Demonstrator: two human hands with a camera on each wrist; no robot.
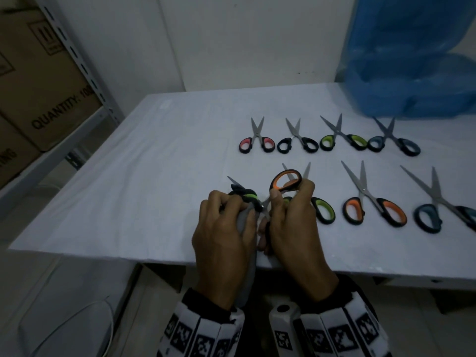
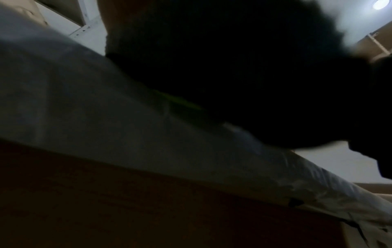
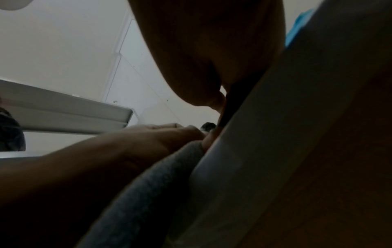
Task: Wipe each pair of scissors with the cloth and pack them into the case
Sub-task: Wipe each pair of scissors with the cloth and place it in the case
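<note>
My right hand [image 1: 288,199] grips a pair of orange-handled scissors [image 1: 286,179] over the table's front edge, one handle loop sticking up above the fingers. My left hand [image 1: 239,210] holds a grey cloth [image 1: 247,269] wrapped round the blades, which are hidden; the cloth's tail hangs below the table edge. In the right wrist view the grey cloth [image 3: 152,193] lies under the left hand [image 3: 148,139]. Just behind the left hand lies a black and green piece with a blade tip [image 1: 246,196], partly hidden. No case is in view.
Several scissors lie open on the white table [image 1: 154,176]: a back row from pink [image 1: 255,143] to blue [image 1: 394,144], and a front row of green [image 1: 323,210], orange [image 1: 373,207] and blue [image 1: 443,215]. A blue plastic bag [image 1: 412,60] is at back right, and shelved cardboard boxes [image 1: 38,86] at left.
</note>
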